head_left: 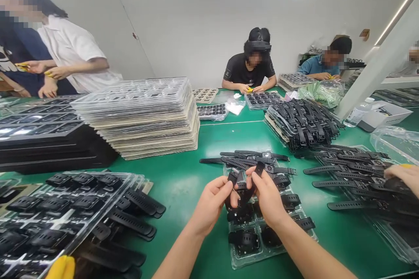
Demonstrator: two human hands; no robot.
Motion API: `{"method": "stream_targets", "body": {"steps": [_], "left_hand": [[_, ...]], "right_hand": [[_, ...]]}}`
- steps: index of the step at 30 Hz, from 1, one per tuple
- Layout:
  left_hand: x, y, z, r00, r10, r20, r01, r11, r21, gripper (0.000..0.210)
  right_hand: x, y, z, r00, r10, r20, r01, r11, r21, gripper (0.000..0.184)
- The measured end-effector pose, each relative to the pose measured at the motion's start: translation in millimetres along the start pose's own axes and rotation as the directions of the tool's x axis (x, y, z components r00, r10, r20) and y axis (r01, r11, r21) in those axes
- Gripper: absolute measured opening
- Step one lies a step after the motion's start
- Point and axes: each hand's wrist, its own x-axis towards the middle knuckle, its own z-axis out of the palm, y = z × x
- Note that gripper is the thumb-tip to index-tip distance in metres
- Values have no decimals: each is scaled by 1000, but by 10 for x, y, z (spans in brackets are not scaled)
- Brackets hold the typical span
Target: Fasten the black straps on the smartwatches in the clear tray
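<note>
Watch (259, 168), black, is up in the air between the worker's two bare hands, just above the far half of the near tray (233, 262) by the desk's front edge. Left hand (214, 196) has its thumb and forefinger pinching a small dark end of it; right hand (269, 194) has thumb and fingers pressed together on a strap end that pokes up above the fingertips. From where I stand I can't tell how the middle runs, since it's lost among the dark pieces below. Curled watches (244, 240) sit in the near tray's cells, and others lie flat over its far edge, their straps sticking out past both sides. Toward the desk's left front corner, the left tray (124, 178) is full too, with straps hanging over its right edge and a yellow-covered fingertip (61, 267) beside it. At the right edge, somebody else's hand (407, 178) reaches over more flat watches (353, 176); whether those fingers grip anything, I can't tell. Behind them stands a heaped pile (306, 124). Tall stacked trays (140, 117) rise left of centre. At the desk's (176, 183) far edge, a person in black (250, 69) bends over another tray (264, 100).
</note>
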Motion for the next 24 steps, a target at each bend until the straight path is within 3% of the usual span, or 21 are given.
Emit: {"method": "stream_targets", "body": {"steps": [3, 5, 11, 15, 20, 24], "left_hand": [[-19, 9, 25, 996, 4, 84, -29, 953, 300, 34], [-40, 25, 39, 992, 13, 128, -64, 912, 405, 34], [-72, 63, 17, 986, 50, 156, -120, 870, 478, 34], [-77, 53, 38, 976, 171, 138, -218, 841, 496, 16], [-89, -15, 77, 919, 370, 134, -376, 728, 573, 31], [-76, -80, 52, 825, 549, 132, -479, 558, 677, 27]], "right_hand": [[-70, 8, -20, 991, -110, 69, 117, 987, -107, 48], [-105, 0, -29, 982, -140, 127, 160, 973, -167, 45], [-92, -37, -47, 957, -139, 253, 212, 933, -289, 25], [-88, -21, -50, 955, -169, 242, 240, 923, -302, 24], [-125, -51, -43, 944, -118, 309, 206, 940, -272, 20], [-109, -77, -47, 946, -127, 297, 211, 939, -270, 19]]}}
